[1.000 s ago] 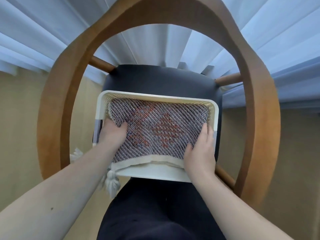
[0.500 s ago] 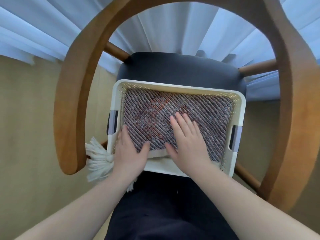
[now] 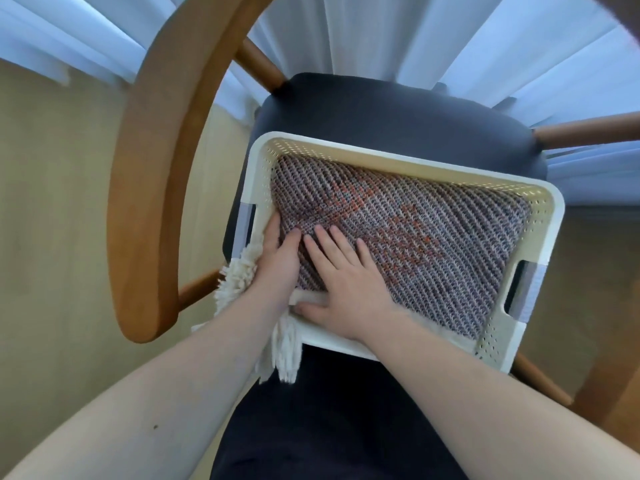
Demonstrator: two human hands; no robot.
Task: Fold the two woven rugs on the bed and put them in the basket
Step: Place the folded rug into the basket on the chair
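The folded woven rug [image 3: 408,237] fills the white perforated basket [image 3: 408,161] at frame centre; its thick diagonal weave in grey, purple and orange looks soft, heavy and grippy, best pinched at a folded edge. Cream tassels [image 3: 284,355] spill over the basket's lower-left corner. The left hand [image 3: 277,258] tucks that corner, fingers together and partly buried, while the right hand [image 3: 346,282] presses flat with fingers spread. The basket sits on a dark padded seat [image 3: 398,109] of a curved wooden chair [image 3: 145,188].
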